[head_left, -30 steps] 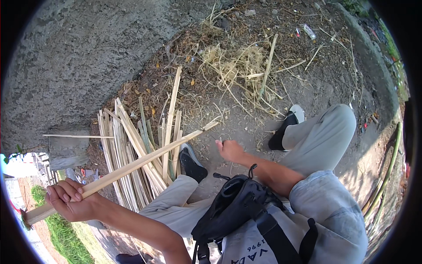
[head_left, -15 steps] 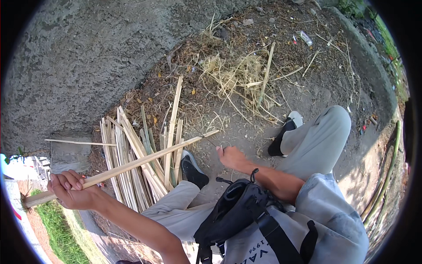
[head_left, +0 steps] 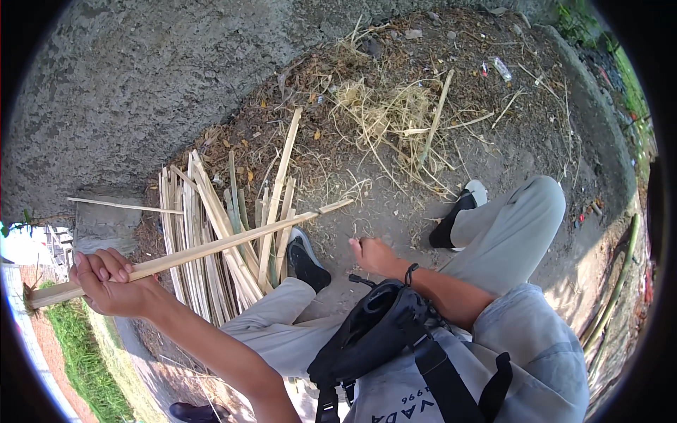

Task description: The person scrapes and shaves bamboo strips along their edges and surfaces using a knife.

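Observation:
My left hand [head_left: 113, 282] is closed round the near end of a long pale bamboo strip [head_left: 233, 241]. The strip slants up to the right, over the stacked strips, and its far tip ends in front of my right fist. A small dark mark shows near that tip. My right hand [head_left: 377, 255] is closed, thumb uppermost, a little below and right of the tip and apart from it. From the fist pokes a thin knife blade [head_left: 355, 229], seen almost edge-on; the handle is hidden in my fingers.
Split bamboo strips [head_left: 211, 240] lie stacked beside my left shoe [head_left: 307, 262]. Fine shavings [head_left: 384, 113] and a loose strip [head_left: 437, 116] litter the dirt ahead. A rough concrete wall [head_left: 155, 92] rises at left. A black waist bag [head_left: 374, 317] sits on my lap.
My left hand and the bamboo strip have shifted slightly left. The blade has come away from the strip's tip and now points upward. The view has also shifted a little.

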The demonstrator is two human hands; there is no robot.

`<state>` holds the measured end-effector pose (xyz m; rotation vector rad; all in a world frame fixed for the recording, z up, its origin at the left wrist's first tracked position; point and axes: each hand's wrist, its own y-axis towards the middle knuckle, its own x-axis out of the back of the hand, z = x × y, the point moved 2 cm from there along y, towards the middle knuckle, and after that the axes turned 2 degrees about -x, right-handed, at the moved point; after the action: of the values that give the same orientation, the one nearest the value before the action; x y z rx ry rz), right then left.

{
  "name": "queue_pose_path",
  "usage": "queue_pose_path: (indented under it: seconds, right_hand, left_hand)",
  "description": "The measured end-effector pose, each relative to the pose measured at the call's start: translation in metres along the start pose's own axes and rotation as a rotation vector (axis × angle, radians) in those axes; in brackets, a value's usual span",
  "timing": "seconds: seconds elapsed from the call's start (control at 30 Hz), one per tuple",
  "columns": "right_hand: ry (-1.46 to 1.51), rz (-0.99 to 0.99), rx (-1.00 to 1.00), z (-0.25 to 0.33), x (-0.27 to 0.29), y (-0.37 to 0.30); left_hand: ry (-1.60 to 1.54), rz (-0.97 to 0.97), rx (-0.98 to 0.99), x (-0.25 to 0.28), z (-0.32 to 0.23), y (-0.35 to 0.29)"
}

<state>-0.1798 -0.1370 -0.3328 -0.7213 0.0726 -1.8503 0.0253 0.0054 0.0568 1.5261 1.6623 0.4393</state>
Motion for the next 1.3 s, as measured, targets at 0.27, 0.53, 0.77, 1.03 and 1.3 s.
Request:
queue_pose_path:
  seconds: [0.27, 0.53, 0.77, 1.03, 1.3]
  right_hand:
    - [-0.12, 0.008, -0.177, 0.002, 0.006, 0.015]
    - [-0.072, 0.07, -0.35, -0.06, -0.011, 0.034]
    - [0.021, -0.063, -0.008, -0.003, -0.015, 0.008]
    - [-0.056, 0.007, -0.323, -0.02, -0.008, 0.022]
    - [-0.027, 0.086, -0.538, -0.087, -0.017, 0.049]
  left_hand:
    - [0.001, -0.004, 0.016, -0.008, 0.004, 0.002]
    - [-0.071, 0.07, 0.026, -0.012, 0.015, 0.004]
    - [0.004, 0.076, 0.021, -0.017, 0.004, 0.005]
    - [0.001, 0.097, 0.031, -0.015, 0.009, 0.004]
    - [0.0, 0.058, 0.037, -0.012, 0.016, 0.004]
